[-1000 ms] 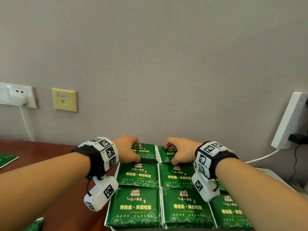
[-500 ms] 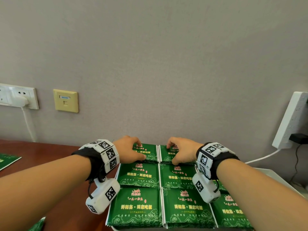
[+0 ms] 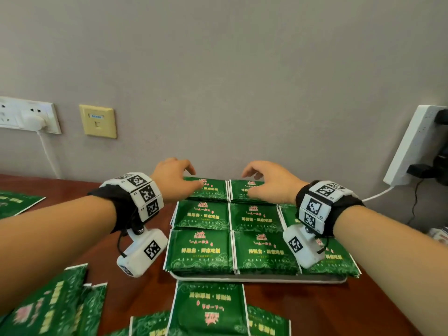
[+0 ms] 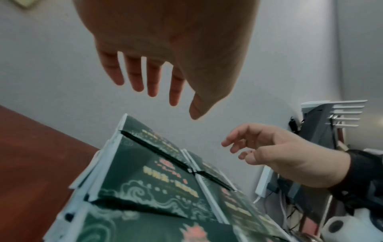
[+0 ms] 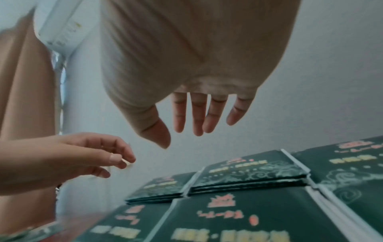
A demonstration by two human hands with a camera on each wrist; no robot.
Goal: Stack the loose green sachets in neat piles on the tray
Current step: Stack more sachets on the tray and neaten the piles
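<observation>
Green sachets lie in neat piles [image 3: 204, 215] on a white tray [image 3: 254, 278], in rows toward the wall. My left hand [image 3: 178, 180] hovers over the far-left pile [image 3: 208, 189], fingers relaxed and empty. My right hand [image 3: 264, 181] hovers over the far-middle pile [image 3: 242, 190], also empty. In the left wrist view the left hand [image 4: 165, 91] hangs above the piles [image 4: 149, 173] with spread fingers. The right wrist view shows the right hand [image 5: 186, 127] lifted clear of the piles [image 5: 248, 172]. Loose sachets [image 3: 208, 309] lie on the table in front of the tray.
More loose sachets lie at the near left [image 3: 55, 299] and far left [image 3: 14, 202] of the brown table [image 3: 72, 190]. A wall stands right behind the tray. A white power strip [image 3: 417, 144] with plugs leans at the right; a wall socket [image 3: 29, 115] sits at the left.
Both hands have lifted off the far piles and loosened their fingers. The head view has tilted down, bringing the tray's front rim and the loose sachets into sight.
</observation>
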